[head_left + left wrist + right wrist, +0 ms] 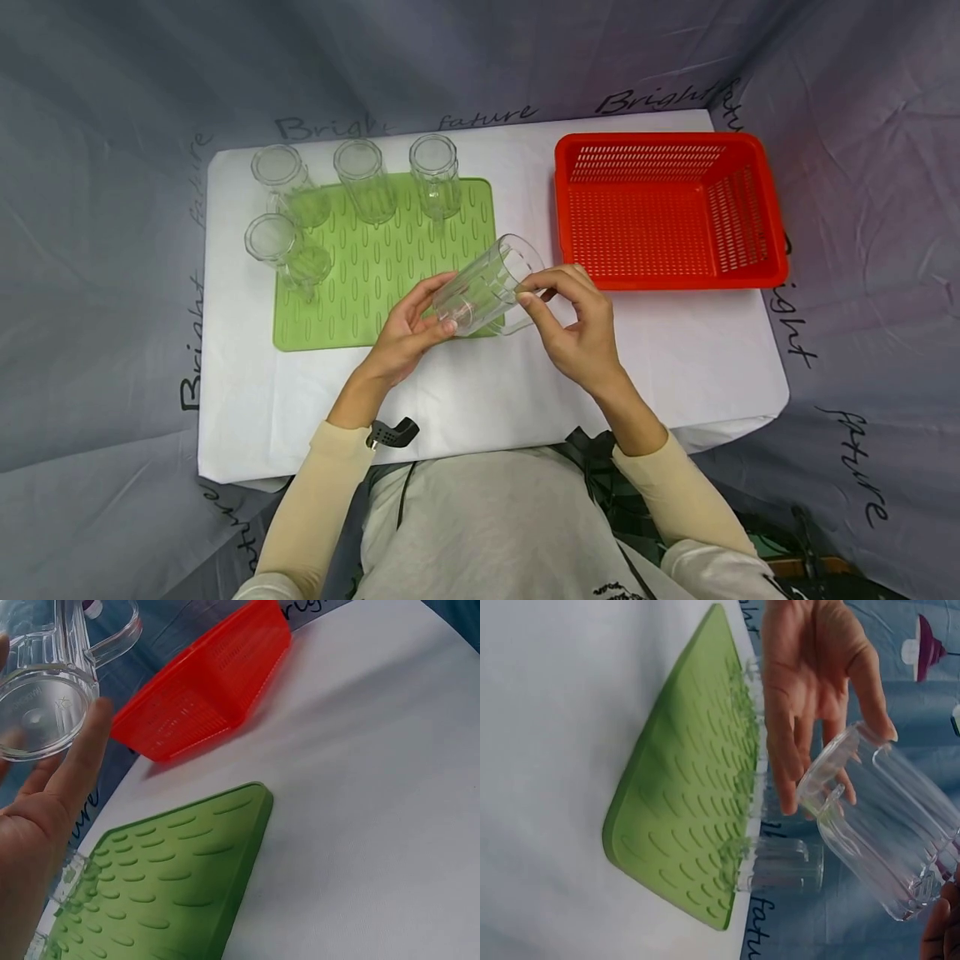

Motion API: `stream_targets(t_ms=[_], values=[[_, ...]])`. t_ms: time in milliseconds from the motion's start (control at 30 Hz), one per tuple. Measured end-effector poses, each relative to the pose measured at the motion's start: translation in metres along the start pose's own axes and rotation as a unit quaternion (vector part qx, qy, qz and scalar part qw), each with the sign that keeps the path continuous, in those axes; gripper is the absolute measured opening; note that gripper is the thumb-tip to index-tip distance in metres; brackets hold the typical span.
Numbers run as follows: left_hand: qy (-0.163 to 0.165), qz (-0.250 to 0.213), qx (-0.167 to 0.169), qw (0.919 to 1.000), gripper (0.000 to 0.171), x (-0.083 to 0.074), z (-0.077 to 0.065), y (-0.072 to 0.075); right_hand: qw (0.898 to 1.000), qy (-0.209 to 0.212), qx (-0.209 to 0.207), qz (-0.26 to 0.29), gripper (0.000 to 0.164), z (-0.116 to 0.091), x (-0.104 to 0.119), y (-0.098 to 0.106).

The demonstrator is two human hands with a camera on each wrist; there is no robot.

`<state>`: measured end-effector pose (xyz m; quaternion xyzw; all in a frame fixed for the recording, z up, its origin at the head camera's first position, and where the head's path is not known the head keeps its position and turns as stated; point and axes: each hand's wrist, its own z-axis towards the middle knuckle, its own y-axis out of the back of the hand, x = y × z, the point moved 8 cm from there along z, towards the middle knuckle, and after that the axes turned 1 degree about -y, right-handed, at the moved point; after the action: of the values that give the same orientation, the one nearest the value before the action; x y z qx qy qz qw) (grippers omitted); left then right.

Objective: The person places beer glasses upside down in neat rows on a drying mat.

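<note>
A clear glass mug (474, 292) is held tilted above the front right part of the green mat (375, 308), its mouth toward the upper right. My left hand (405, 333) grips it around the base, thumb on the near side. At the other end my right hand (577, 325) pinches the rim between thumb and fingers. The mug's handle (120, 641) shows in the left wrist view. Seen from the right wrist, the left hand's fingers (784, 742) spread around the mug's base, while only a bit of the right hand shows at the lower right edge.
Several glass mugs (367, 187) stand along the mat's back and left edges. A red perforated basket (671, 282) sits at the back right of the white-covered table (480, 400). Grey cloth with lettering (480, 50) hangs around the table.
</note>
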<state>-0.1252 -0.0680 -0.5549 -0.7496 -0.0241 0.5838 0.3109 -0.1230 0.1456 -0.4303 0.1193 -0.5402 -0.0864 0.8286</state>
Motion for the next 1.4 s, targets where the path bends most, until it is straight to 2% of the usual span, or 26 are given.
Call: stream_targets(t_ms=[433, 833, 1400], values=[[-0.022, 0.030, -0.031, 0.9988, 0.075, -0.008, -0.001, 0.002, 1.000, -0.012, 0.003, 0.017, 0.009, 0.001, -0.003, 0.000], [-0.034, 0.051, -0.043, 0.9972, 0.073, -0.012, -0.003, 0.004, 0.999, -0.023, 0.009, 0.020, 0.009, 0.001, -0.006, 0.001], [-0.058, 0.039, -0.074, 0.9948, 0.071, -0.020, -0.010, 0.011, 0.999, -0.036, 0.021, 0.028, 0.013, 0.001, -0.010, 0.002]])
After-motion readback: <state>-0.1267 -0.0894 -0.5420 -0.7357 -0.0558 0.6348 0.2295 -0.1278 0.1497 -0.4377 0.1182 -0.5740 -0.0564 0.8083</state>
